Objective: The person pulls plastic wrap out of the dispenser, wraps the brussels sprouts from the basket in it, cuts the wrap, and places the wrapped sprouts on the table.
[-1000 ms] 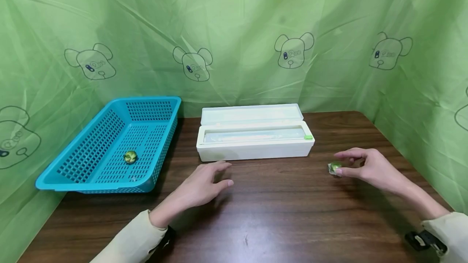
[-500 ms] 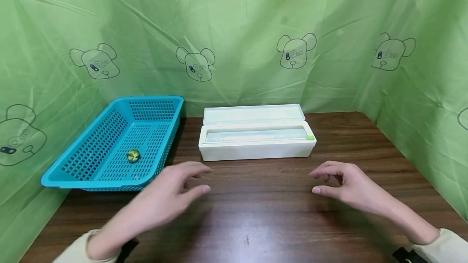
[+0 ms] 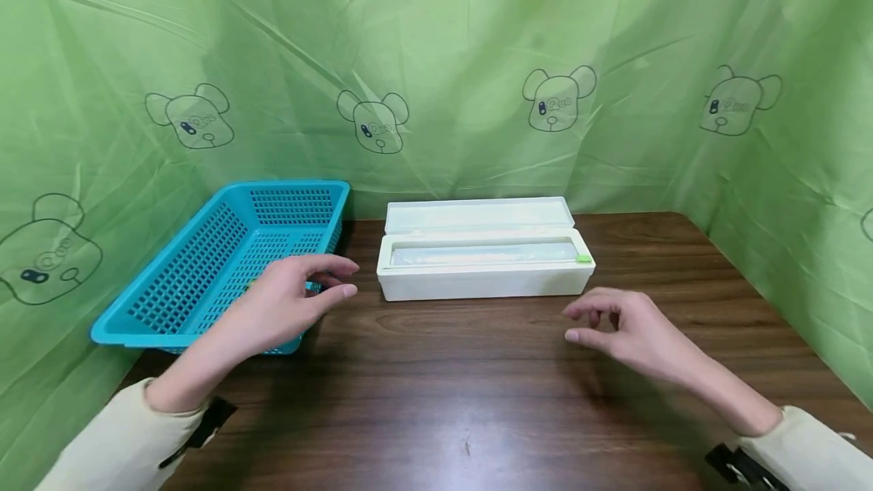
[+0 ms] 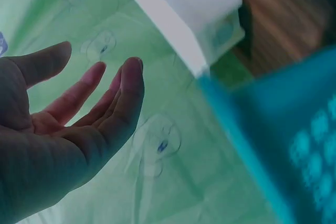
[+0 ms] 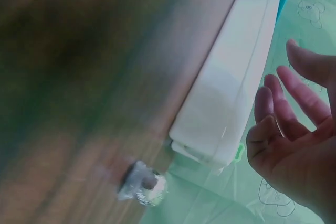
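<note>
My left hand [image 3: 283,305] hovers over the near right corner of the blue basket [image 3: 157,339], fingers loosely bent and holding nothing. Behind it, only a sliver of a small round green vegetable [image 3: 250,284] shows in the basket. My right hand [image 3: 630,328] is above the table, right of the middle, also relaxed and holding nothing. On the table in the right wrist view lies a small film-wrapped green piece [image 5: 152,191]; in the head view the right hand hides it. Between the hands, farther back, stands a white cling film dispenser [image 3: 484,284] with its lid raised.
A green slide cutter [image 3: 583,258] sits at the dispenser's right end. Green cloth [image 3: 450,36] printed with bear heads hangs behind and beside the dark wooden table [image 3: 436,385]. Black straps circle both wrists.
The right hand has let go of the wrapped piece and moved left. The left hand has moved left to the basket, covering most of the vegetable there.
</note>
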### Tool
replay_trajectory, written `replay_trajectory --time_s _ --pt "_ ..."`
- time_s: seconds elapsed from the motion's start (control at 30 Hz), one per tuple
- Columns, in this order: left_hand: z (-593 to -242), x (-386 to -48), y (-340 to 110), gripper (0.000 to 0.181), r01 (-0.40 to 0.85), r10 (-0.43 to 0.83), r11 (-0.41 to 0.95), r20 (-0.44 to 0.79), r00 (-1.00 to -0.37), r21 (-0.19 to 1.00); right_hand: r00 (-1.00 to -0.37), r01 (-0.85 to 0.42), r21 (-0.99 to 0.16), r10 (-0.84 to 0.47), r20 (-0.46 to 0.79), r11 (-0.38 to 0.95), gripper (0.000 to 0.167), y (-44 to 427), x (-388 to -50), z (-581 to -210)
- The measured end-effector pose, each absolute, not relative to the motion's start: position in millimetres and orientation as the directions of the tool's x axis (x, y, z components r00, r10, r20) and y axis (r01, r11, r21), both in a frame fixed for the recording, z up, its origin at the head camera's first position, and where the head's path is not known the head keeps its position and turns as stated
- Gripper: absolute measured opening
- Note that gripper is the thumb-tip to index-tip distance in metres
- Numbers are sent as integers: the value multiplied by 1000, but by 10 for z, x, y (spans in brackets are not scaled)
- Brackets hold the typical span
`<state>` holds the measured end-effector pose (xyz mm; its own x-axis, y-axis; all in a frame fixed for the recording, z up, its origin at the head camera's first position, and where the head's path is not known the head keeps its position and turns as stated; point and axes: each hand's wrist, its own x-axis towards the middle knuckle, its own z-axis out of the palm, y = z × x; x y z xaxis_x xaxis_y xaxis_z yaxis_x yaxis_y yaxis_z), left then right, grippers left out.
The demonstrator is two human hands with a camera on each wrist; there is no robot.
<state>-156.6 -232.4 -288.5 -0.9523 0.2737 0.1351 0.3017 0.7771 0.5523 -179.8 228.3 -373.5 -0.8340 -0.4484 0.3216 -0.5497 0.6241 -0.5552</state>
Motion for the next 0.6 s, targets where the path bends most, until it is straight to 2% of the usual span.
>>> replay_trajectory --time_s 0.2,0.37,0.6 --pt "-3150 -1848 -1986 35 335 279 716 189 -942 612 -842 -537 -488 -396 368 688 30 2273 -2156 -3660" --pt "-3379 -2089 -1739 37 349 230 741 272 -934 574 -829 -544 -416 -392 398 728 34 2288 -2430 -3638" --pt "-3658 -2396 -1597 28 262 124 806 281 -952 530 -868 -491 -454 -368 334 743 25 2289 -2702 -3581"
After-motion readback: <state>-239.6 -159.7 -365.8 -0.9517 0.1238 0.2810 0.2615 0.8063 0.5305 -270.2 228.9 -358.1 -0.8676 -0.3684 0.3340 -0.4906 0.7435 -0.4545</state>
